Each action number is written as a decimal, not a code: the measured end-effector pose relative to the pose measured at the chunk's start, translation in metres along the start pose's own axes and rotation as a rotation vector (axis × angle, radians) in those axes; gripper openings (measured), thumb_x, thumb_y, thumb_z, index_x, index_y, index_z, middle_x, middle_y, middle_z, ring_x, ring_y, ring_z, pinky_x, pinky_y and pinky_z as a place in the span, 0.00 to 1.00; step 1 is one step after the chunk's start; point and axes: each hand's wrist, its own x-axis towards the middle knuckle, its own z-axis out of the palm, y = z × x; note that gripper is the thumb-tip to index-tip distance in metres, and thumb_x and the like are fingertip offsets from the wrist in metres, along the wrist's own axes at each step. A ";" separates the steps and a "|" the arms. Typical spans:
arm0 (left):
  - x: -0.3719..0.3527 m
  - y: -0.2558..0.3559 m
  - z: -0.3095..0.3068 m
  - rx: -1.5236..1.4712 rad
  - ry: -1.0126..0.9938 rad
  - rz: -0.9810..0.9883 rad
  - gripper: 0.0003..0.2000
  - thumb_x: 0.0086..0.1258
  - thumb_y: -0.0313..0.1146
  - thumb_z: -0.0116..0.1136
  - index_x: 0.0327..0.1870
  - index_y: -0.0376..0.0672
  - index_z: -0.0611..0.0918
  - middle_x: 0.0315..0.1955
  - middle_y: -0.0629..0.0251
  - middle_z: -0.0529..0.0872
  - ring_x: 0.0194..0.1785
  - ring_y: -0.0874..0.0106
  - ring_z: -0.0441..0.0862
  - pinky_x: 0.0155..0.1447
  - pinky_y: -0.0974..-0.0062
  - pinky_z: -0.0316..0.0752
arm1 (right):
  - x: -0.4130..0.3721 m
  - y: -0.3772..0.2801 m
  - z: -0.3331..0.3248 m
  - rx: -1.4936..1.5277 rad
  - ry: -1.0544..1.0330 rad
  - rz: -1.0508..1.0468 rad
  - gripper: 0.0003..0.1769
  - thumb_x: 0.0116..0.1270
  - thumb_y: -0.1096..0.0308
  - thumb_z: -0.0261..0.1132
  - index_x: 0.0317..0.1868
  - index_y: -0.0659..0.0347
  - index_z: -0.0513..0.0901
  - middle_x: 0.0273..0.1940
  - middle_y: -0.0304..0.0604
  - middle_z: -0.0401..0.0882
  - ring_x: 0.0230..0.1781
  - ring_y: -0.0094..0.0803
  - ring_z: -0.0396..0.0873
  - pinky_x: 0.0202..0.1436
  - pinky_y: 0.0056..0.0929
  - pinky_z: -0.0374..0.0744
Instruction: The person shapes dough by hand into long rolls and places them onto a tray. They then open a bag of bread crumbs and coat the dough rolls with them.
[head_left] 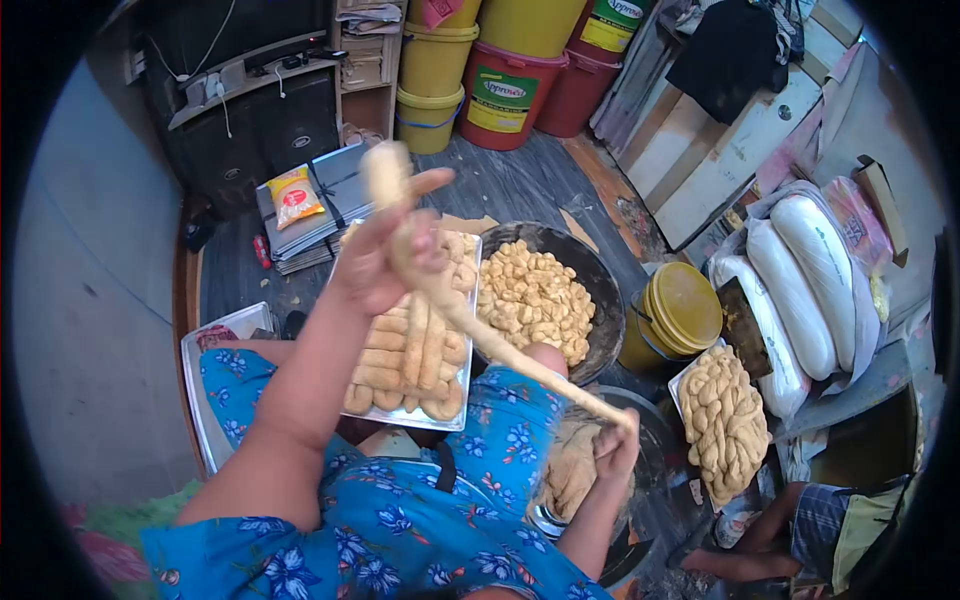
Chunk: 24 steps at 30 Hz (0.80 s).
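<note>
My left hand (385, 255) is raised and grips the thick upper end of a long rope of pale dough (480, 340). The rope stretches down and to the right to my right hand (615, 450), which pinches its thin lower end. Under that hand sits a metal bowl (655, 430) with a lump of dough (570, 470) in it. Behind the rope lies a metal tray (465, 385) with several dough logs side by side.
A dark round pan (600, 275) holds many small dough pieces. A tray of braided dough (725, 420) lies at right, beside a yellow lidded bucket (680, 310) and white sacks (810, 280). Big buckets (500, 90) stand at the back. Another person's legs (790, 530) show at lower right.
</note>
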 end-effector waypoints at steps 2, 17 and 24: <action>-0.051 0.023 -0.024 0.054 0.165 0.051 0.30 0.67 0.51 0.59 0.64 0.40 0.70 0.27 0.69 0.74 0.30 0.76 0.72 0.41 0.71 0.69 | 0.039 -0.010 0.058 0.165 -0.274 0.046 0.23 0.62 0.71 0.62 0.57 0.56 0.67 0.25 0.37 0.69 0.16 0.23 0.65 0.16 0.20 0.66; -0.222 -0.025 -0.021 0.654 0.157 -0.646 0.22 0.72 0.46 0.56 0.57 0.38 0.79 0.56 0.57 0.79 0.62 0.66 0.73 0.67 0.67 0.65 | 0.290 0.238 0.301 -0.347 0.007 0.400 0.07 0.61 0.75 0.59 0.40 0.60 0.77 0.21 0.35 0.71 0.14 0.23 0.66 0.16 0.21 0.67; -0.212 -0.028 -0.059 0.676 0.038 -0.821 0.25 0.73 0.50 0.53 0.60 0.37 0.76 0.55 0.58 0.80 0.62 0.67 0.74 0.67 0.68 0.65 | 0.344 0.340 0.248 -1.270 0.015 0.101 0.20 0.56 0.71 0.59 0.52 0.64 0.78 0.21 0.41 0.76 0.14 0.28 0.71 0.16 0.29 0.71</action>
